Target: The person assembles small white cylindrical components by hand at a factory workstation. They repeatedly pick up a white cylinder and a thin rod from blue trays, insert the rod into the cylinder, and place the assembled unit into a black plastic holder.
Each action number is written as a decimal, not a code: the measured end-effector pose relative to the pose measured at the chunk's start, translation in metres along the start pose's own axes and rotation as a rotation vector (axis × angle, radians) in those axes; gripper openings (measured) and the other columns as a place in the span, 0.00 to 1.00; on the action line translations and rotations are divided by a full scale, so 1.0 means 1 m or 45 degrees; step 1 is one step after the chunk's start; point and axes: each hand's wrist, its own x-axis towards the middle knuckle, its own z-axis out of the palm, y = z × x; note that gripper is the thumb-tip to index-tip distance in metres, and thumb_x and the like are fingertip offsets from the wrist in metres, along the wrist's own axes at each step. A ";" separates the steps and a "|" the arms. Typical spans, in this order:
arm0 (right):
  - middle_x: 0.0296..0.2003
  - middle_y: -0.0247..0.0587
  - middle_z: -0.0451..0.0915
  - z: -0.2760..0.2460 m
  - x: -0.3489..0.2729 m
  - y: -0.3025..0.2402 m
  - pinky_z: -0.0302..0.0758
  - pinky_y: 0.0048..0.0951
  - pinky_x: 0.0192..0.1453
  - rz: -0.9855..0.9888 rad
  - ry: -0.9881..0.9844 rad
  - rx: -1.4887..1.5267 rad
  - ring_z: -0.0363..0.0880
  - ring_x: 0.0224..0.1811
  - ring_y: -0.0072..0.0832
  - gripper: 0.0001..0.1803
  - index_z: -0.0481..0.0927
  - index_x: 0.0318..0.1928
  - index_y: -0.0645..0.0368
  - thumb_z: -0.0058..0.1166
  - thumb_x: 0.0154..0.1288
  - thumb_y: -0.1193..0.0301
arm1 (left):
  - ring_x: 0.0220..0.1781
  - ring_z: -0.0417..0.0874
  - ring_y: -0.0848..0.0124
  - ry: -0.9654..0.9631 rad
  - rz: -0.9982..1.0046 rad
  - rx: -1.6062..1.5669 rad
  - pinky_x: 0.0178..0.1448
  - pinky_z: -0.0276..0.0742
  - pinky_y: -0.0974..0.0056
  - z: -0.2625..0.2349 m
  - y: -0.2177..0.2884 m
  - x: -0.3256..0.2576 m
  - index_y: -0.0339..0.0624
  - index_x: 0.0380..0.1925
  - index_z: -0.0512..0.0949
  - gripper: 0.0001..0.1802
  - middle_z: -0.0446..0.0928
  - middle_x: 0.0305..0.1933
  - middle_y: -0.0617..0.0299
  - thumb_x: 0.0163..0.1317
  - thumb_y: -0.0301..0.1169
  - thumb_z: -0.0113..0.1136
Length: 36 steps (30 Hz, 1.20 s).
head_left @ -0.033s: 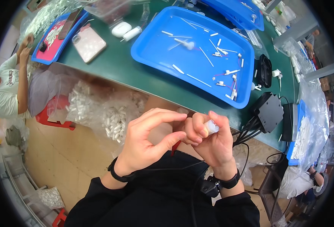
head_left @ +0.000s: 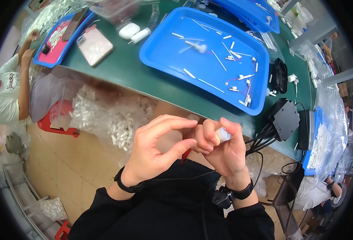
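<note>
In front of my body, just off the table's near edge, my right hand is closed around a small whitish, partly see-through plastic piece. Only one end of this piece shows, between thumb and curled fingers; the rest is hidden in the grip. My left hand is held beside it, thumb and fingers apart in a curve, with nothing visible between them. Its fingertips come up close to the right hand's knuckles; whether they touch is hard to tell. Beyond both hands, a blue tray holds thin white sticks, small white tubes and little parts with pinkish wires.
A green table carries a phone, a white earbud case, a black box with cables and more blue trays. Under it lies a bag of white tubes. A co-worker sits at the far left.
</note>
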 end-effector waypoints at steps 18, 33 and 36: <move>0.28 0.31 0.71 0.010 0.048 0.085 0.65 0.20 0.35 0.259 0.371 -0.350 0.68 0.30 0.17 0.21 0.72 0.35 0.58 0.37 0.71 0.53 | 0.47 0.78 0.70 0.382 -0.239 -0.394 0.49 0.74 0.67 -0.014 -0.057 -0.043 0.33 0.40 0.79 0.15 0.75 0.52 0.56 0.49 0.22 0.65; 0.38 0.58 0.78 0.023 0.044 0.026 0.72 0.37 0.46 0.530 -0.596 -1.792 0.78 0.42 0.46 0.35 0.66 0.55 0.72 0.42 0.66 0.49 | 0.53 0.76 0.54 0.903 -1.669 -0.147 0.49 0.75 0.53 -0.119 -0.270 -0.162 0.32 0.52 0.71 0.33 0.75 0.52 0.49 0.56 0.47 0.61; 0.38 0.49 0.79 0.040 0.035 -0.017 0.74 0.33 0.45 0.498 -0.500 -1.847 0.79 0.42 0.38 0.25 0.70 0.53 0.65 0.49 0.65 0.57 | 0.56 0.75 0.55 0.717 -1.586 0.289 0.53 0.73 0.57 -0.113 -0.281 -0.160 0.31 0.53 0.71 0.36 0.74 0.53 0.45 0.53 0.51 0.62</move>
